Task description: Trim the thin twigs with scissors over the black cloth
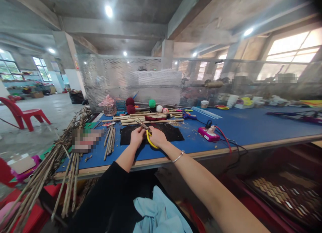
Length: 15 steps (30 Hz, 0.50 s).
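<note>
Currently, right hand (157, 137) round yellow-handled scissors (152, 141), beside left hand (137, 137).

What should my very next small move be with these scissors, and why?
I'd probably ease the left hand slightly back from the blades before squeezing: the right hand grips the yellow-handled scissors, and the left fingers sit right beside the metal. I can't make out what they pinch, if anything.
</note>
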Tool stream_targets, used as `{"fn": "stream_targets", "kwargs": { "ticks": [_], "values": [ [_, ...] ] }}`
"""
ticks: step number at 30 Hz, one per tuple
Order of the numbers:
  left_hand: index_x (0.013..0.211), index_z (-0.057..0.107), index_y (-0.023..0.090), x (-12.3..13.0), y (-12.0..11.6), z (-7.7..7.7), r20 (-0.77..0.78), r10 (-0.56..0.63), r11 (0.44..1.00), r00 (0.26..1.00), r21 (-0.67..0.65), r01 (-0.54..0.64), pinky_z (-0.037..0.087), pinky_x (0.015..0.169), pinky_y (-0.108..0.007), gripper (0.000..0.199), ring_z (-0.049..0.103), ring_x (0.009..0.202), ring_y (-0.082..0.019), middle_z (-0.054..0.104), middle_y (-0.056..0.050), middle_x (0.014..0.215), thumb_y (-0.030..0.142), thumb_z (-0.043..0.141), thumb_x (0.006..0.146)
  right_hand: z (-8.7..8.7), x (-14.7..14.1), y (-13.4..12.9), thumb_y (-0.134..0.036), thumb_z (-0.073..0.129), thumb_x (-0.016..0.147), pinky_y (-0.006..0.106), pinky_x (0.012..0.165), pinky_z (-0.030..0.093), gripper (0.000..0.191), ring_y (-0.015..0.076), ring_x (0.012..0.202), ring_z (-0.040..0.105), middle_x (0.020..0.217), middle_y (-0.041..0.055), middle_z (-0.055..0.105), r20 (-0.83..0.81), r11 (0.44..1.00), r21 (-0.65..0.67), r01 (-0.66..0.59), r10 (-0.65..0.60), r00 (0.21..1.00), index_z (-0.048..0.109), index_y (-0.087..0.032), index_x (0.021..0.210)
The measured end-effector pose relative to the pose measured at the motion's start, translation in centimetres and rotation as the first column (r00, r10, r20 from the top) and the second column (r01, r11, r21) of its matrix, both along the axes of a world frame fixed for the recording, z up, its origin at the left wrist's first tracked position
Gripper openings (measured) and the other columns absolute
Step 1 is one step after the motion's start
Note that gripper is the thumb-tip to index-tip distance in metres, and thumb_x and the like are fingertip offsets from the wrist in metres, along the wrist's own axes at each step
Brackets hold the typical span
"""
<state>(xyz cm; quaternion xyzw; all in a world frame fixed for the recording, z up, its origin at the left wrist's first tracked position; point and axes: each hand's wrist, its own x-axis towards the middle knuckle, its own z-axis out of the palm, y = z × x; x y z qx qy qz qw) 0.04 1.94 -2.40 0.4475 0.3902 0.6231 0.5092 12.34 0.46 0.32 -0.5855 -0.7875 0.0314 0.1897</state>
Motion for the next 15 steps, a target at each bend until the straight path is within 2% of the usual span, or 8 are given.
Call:
{"fn": "stream_targets", "kwargs": {
  "ticks": [7, 12, 15],
  "values": [
    [0.092, 0.063, 0.011, 0.0, 0.4, -0.5, -0.062, 0.014, 1.000, 0.998, -0.004, -0.015, 0.046, 0.049, -0.021, 0.025, 0.054, 0.049, -0.009, 0.060, -0.001, 0.062, 0.023, 0.059, 0.070, -0.5, 0.6, 0.6, -0.043, 0.043, 0.082, 0.027, 0.062, 0.038, 0.035, 0.0236, 0.080, 0.062, 0.091, 0.0097, 0.066, -0.054, 1.000, -0.017, -0.014, 0.013, 0.998, 0.050, -0.023, 0.110],
    [0.092, 0.062, 0.012, -0.1, 0.7, -0.6, -0.091, 0.001, 1.000, 0.996, -0.027, -0.003, 0.044, 0.047, -0.018, 0.024, 0.057, 0.053, -0.009, 0.060, -0.002, 0.065, 0.025, 0.057, 0.073, -1.0, 1.2, 1.7, -0.028, 0.053, 0.076, 0.024, 0.066, 0.039, 0.028, 0.0200, 0.082, 0.061, 0.092, 0.0074, 0.066, -0.169, 0.993, -0.005, -0.116, 0.114, 0.979, 0.053, -0.022, 0.103],
    [0.093, 0.060, 0.012, 0.1, 0.6, -0.2, -0.078, -0.003, 0.999, 0.997, -0.039, -0.001, 0.044, 0.048, -0.018, 0.022, 0.057, 0.054, -0.009, 0.058, -0.002, 0.064, 0.024, 0.054, 0.075, -1.3, 1.6, 2.3, -0.020, 0.056, 0.070, 0.024, 0.065, 0.039, 0.032, 0.0193, 0.077, 0.060, 0.087, 0.0073, 0.065, -0.254, 0.993, 0.039, -0.108, 0.114, 0.960, 0.050, -0.020, 0.101]
  ]
}}
